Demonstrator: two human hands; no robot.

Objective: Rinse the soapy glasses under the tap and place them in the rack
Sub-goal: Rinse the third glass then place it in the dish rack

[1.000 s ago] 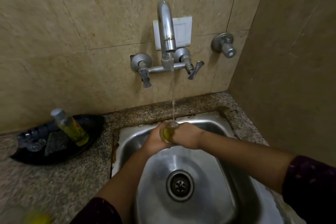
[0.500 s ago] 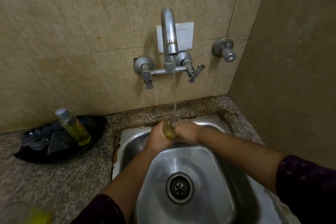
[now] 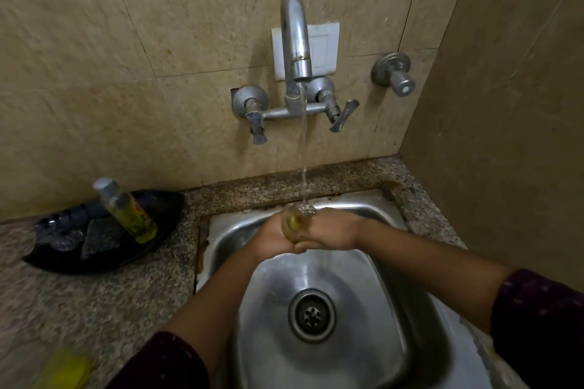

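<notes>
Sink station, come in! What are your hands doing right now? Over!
Left hand and right hand both wrapped round one glass. Tap stream hitting its rim, above the sink. No rack in view.

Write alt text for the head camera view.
Both hands, left hand and right hand, hold a small glass under the tap's running stream above a steel sink. A yellow-green bottle leans in a black tray on the counter.
</notes>
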